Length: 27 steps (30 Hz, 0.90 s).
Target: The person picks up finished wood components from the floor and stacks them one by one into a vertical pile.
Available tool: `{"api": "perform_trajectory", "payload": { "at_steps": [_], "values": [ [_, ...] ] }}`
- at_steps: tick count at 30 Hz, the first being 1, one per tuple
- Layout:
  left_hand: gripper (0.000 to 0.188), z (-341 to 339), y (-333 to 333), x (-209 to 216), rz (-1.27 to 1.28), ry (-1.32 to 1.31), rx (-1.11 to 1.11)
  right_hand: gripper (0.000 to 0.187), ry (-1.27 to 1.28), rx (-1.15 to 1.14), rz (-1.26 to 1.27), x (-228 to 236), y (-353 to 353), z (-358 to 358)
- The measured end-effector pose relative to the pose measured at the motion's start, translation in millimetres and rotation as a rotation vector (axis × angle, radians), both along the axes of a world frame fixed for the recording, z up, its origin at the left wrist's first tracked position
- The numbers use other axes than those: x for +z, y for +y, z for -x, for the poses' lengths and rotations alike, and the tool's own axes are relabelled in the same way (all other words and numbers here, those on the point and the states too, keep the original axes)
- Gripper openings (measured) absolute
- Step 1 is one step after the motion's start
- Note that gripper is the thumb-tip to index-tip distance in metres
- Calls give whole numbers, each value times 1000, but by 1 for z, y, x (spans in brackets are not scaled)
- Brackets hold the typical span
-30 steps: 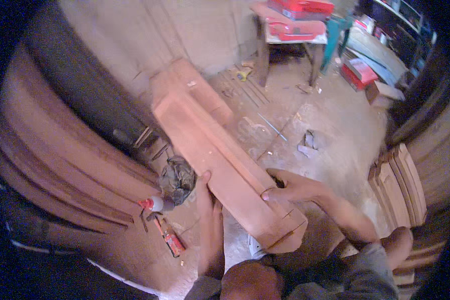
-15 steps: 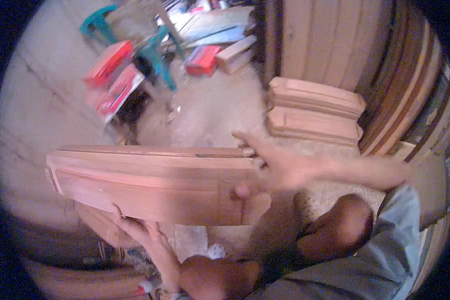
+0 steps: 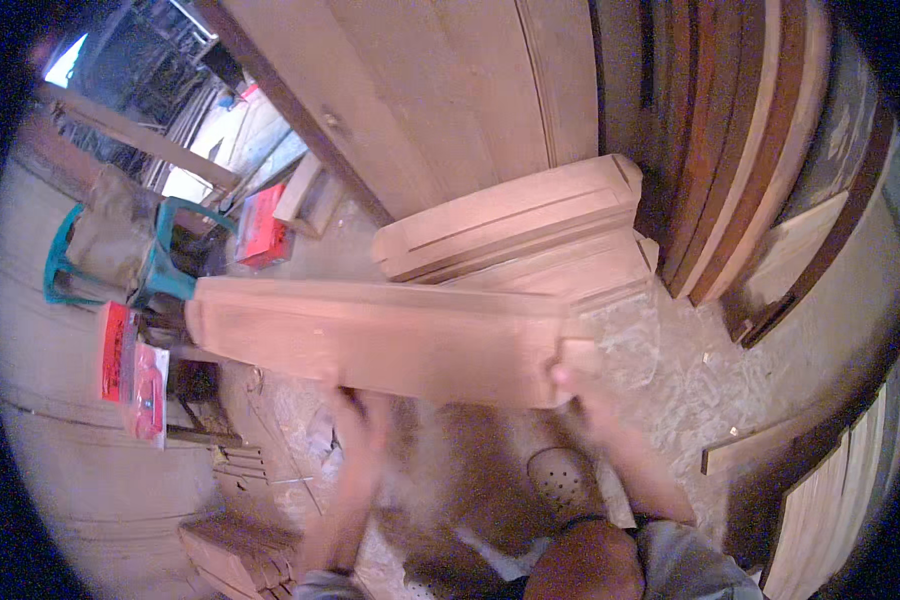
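Observation:
A long pale wooden panel with bevelled edges is held level in front of me, blurred by motion. My left hand grips its lower edge left of the middle, most fingers hidden behind the wood. At the right end my right hand is closed round the lower corner, the thumb tip showing on the near side. Just beyond the held piece, similar wooden panels lie stacked on the floor; the held piece partly covers the lower one.
A large wooden door leans behind the stack. Dark and pale boards stand at the right. At the left are a teal chair and a red box. Cut timber lies lower left; shavings cover the floor at right.
The view has swung right toward the stack. The held panel has come over in front of the stacked panels, and my right hand has shifted to its lower right corner.

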<state>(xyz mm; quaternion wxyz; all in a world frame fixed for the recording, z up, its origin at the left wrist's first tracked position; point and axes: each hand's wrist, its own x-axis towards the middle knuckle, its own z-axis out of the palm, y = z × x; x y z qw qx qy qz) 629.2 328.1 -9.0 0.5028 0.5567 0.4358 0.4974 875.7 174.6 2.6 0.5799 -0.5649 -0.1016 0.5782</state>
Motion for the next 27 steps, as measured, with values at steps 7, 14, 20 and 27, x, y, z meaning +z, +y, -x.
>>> {"api": "perform_trajectory", "payload": {
  "at_steps": [7,14,20,27],
  "values": [
    [52,-159,-71,-114,201,531,-105,65,-252,-276,-82,-53,-33,-171],
    [48,-203,-87,-113,297,-87,34,56,-111,-217,-76,-85,-40,-227],
    [51,-256,-34,-113,827,-793,314,69,-100,-107,-14,-86,34,-235],
    [66,-260,-19,-92,894,-531,278,71,-113,-137,-41,-100,62,-234]
  ]
}}
